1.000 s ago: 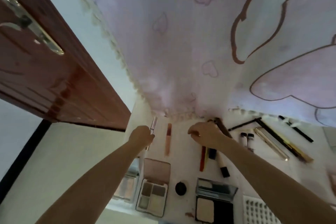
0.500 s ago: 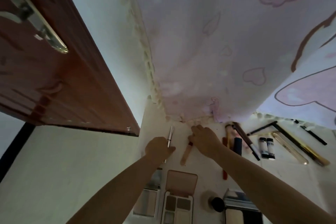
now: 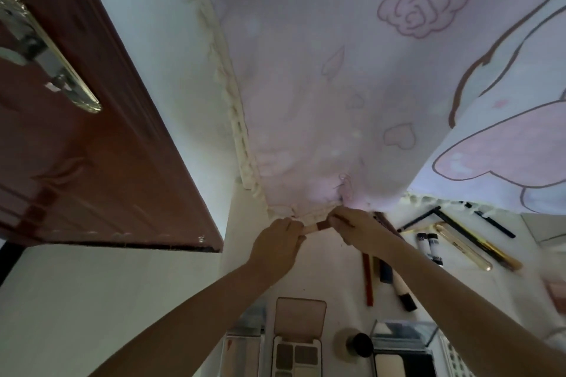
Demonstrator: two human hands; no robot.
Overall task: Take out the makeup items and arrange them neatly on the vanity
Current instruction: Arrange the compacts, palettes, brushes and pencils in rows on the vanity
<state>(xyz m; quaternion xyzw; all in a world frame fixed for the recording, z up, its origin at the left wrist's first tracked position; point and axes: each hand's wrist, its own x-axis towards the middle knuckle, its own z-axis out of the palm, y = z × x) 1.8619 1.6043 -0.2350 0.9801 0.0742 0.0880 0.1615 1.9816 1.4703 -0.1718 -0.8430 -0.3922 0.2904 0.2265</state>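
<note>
Both hands meet at the far edge of the worktop [image 3: 330,269], below the curtain [image 3: 321,101]. Left hand [image 3: 275,246] and right hand [image 3: 356,228] each pinch one end of a pink-and-brown lip tube [image 3: 317,226] with curled fingers.

No text, brand or number can be read. The two small tubes [image 3: 430,248] at about 3 o'clock from the hands carry dark label bands with pale marks, too blurred to make out. The curtain [image 3: 352,86] bears drawings only.
</note>
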